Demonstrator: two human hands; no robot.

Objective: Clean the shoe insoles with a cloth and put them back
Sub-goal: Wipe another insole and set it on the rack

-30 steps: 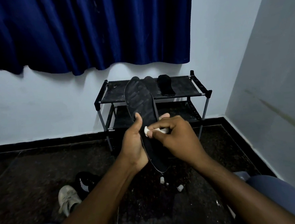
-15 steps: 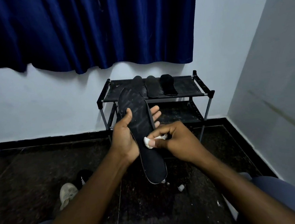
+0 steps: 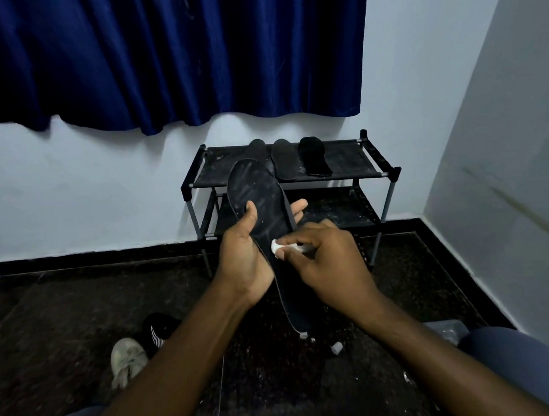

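While my left hand [image 3: 244,259] cradles the dark insole [image 3: 263,202] from behind, thumb hooked over its near edge and fingertips poking out past the far edge, my right hand [image 3: 330,262] pinches a small white cloth [image 3: 275,247] and presses it against the insole's face about midway down. The insole is held up between both hands in front of the shoe rack [image 3: 392,175], toe end high and tilted left, heel end pointing down toward the floor, its surface smeared with pale streaks. Three more insoles [image 3: 284,161] lie side by side on the rack's top shelf. Down on my left, a pale shoe [image 3: 127,359] and a black shoe [image 3: 159,327] sit just beside each other, and a white scrap [image 3: 336,348] lies near the heel end.
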